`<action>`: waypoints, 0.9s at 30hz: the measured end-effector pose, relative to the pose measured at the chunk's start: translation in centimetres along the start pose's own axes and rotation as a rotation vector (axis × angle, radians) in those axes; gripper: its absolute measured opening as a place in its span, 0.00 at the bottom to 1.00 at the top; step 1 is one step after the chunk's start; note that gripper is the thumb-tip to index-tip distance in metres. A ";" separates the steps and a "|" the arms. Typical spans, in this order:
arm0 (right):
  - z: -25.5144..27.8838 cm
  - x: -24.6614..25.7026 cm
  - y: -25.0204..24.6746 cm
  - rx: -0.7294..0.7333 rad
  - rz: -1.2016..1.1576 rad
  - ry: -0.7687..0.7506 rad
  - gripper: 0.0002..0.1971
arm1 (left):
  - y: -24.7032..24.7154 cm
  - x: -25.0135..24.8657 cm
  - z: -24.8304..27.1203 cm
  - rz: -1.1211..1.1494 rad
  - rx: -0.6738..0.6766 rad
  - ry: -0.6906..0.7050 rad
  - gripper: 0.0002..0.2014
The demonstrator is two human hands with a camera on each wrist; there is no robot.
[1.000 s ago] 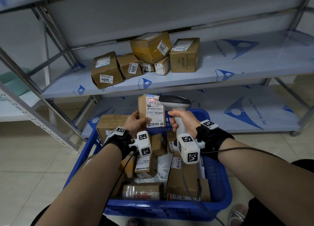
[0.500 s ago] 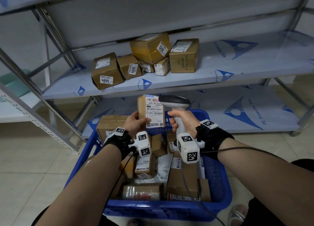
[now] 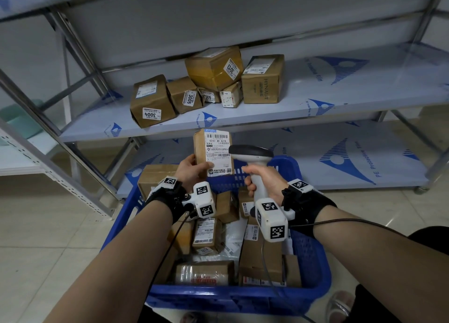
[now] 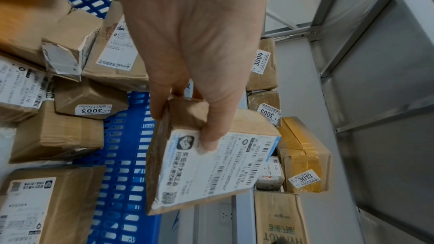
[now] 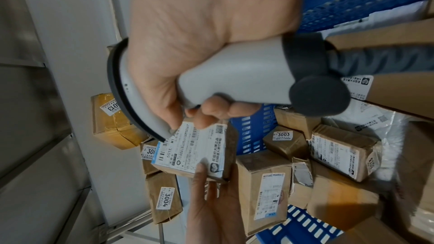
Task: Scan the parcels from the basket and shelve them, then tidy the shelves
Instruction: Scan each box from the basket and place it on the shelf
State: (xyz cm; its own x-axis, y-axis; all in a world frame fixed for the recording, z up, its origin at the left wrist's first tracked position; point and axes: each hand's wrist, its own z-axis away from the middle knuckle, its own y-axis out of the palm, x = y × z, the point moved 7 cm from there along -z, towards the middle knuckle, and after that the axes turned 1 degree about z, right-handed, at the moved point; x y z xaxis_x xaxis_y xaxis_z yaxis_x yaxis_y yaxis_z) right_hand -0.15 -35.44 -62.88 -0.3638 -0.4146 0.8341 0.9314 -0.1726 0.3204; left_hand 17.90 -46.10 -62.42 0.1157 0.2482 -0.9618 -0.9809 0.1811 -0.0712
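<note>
Grip: your left hand (image 3: 192,168) pinches the box (image 3: 213,152), sticker up so it reads.
Scanner (image 3: 251,152): your right hand (image 3: 263,180) wraps its handle, head by the sticker.
Basket (image 3: 313,252): more boxes wait.

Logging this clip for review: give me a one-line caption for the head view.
Left hand holds a labelled parcel up to the scanner gripped in the right hand, above the blue basket.

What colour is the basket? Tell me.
Blue, with slotted walls. The basket shows best in the head view.
</note>
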 end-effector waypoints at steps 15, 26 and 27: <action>0.3 0.2 0.1 0.054 0.045 0.026 0.04 | 0.1 -0.6 0.1 -0.012 0.004 -0.012 0.26; 0.1 0.4 -0.1 0.060 0.053 0.027 0.04 | 0.2 -0.8 0.4 -0.023 -0.005 -0.006 0.26; 0.1 0.3 -0.1 0.057 0.058 0.027 0.04 | 0.2 -0.9 0.4 -0.023 -0.003 -0.006 0.26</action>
State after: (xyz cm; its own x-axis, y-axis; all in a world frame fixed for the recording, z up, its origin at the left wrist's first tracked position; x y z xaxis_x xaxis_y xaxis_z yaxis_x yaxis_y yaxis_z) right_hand -0.37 -35.49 -62.61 -0.3085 -0.4463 0.8400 0.9498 -0.0970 0.2973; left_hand 17.69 -45.87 -61.48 0.1397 0.2499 -0.9581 -0.9783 0.1841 -0.0946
